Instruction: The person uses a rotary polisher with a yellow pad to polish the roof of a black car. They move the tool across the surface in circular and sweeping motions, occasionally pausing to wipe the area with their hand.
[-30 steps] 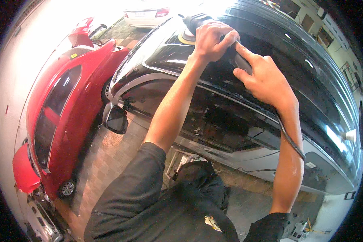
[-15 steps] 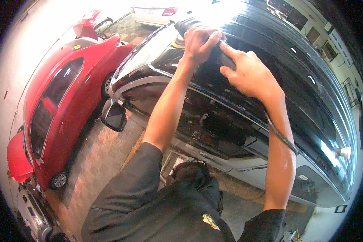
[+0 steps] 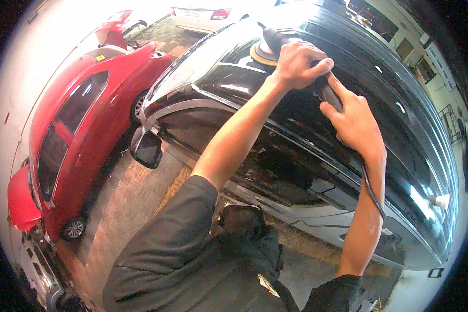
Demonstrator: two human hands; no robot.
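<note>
Both of my hands are on a black corded polisher (image 3: 279, 37) over the roof (image 3: 359, 78) of a glossy black car. My left hand (image 3: 300, 63) wraps round its front part, just behind the head. Farther back, my right hand (image 3: 354, 117) grips the handle, its index finger stretched along it. A round yellow-edged pad (image 3: 263, 53) sits under the polisher's head, tilted as seen here and apparently against the roof near the windshield. From the handle, the dark power cord (image 3: 372, 193) runs down along my right forearm.
A red car (image 3: 83, 122) with raised panels stands to the left, and a white car (image 3: 200, 18) beyond. The black car's side mirror (image 3: 147, 148) sticks out at left. A small whitish cup-shaped object (image 3: 441, 201) rests on the roof's far right. A loose bumper (image 3: 41, 275) lies lower left.
Both hands and the polisher have moved right and slightly toward me across the roof. More of the yellow-edged pad shows now, and the cord has shifted right along with my right arm.
</note>
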